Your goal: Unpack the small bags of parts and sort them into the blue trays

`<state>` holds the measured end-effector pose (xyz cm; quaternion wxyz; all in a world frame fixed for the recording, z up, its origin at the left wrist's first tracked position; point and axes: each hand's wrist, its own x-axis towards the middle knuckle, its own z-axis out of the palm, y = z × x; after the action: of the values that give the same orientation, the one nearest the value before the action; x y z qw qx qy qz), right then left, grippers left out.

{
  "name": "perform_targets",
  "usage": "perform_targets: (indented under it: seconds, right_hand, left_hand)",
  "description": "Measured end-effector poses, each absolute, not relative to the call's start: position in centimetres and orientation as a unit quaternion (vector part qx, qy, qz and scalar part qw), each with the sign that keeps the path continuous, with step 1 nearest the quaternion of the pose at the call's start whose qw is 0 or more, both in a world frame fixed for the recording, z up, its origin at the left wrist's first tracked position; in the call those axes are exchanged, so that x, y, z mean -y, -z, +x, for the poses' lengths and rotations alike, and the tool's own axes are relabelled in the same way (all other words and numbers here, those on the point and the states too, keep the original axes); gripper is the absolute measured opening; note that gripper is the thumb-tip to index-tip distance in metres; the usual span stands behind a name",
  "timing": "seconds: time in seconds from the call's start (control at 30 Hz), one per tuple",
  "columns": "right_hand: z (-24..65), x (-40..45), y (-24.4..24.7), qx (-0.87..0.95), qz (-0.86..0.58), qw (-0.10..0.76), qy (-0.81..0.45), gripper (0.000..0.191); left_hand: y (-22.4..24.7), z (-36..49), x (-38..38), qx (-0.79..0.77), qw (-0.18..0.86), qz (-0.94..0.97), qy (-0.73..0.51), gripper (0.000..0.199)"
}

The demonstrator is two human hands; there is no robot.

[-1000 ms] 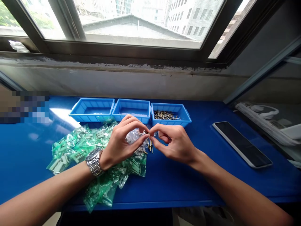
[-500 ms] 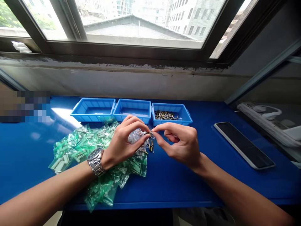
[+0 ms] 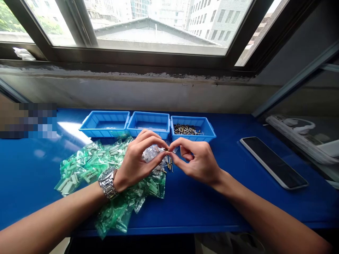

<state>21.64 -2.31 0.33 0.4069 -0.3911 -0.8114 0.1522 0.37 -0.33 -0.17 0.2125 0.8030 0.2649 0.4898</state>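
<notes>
My left hand (image 3: 140, 151), with a metal watch (image 3: 108, 181) at the wrist, pinches thumb to forefinger. My right hand (image 3: 197, 158) makes a matching pinch, and the fingertips of both meet. Between them shows a tiny part too small and covered to name. Just below the fingertips a few thin black and gold pins (image 3: 169, 165) lie on the blue table. Clear plastic bags (image 3: 151, 154) are partly hidden behind my left hand. Green plastic bags holding pale pieces (image 3: 79, 169) spread under and left of my left forearm.
Three blue bins stand in a row at the back: a left bin (image 3: 104, 133), a middle bin (image 3: 159, 116) and a right bin (image 3: 209, 128) holding many pins (image 3: 186, 129). A phone (image 3: 274, 162) lies on the right, near a plastic-wrapped item (image 3: 288, 135).
My right hand has shifted slightly left, bringing its fingertips against those of my left hand. The small part between them is more covered. My left hand stays in place.
</notes>
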Motion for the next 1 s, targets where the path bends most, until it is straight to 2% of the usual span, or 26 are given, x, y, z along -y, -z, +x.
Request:
perform_targets:
  seconds: [0.17, 0.5, 0.7, 1.0]
  right_hand:
    - [21.55, 2.25, 0.05, 0.814, -0.389, 0.395, -0.174, 0.006]
    - [21.39, 2.87, -0.6, 0.798, -0.378, 0.461, -0.092, 0.002]
    - [21.14, 3.16, -0.52, 0.816, -0.351, 0.449, -0.094, 0.001]
    - [21.57, 2.52, -0.65, 0.809, -0.382, 0.428, -0.129, 0.001]
  left_hand:
    - [0.2, 0.43, 0.44, -0.264, 0.216, 0.807, -0.482, 0.005]
    - [0.29, 0.43, 0.24, -0.272, 0.225, 0.815, -0.46, 0.003]
    - [0.49, 0.45, 0.36, -0.245, 0.221, 0.84, -0.431, 0.001]
    - [0.22, 0.34, 0.29, -0.257, 0.227, 0.801, -0.49, 0.005]
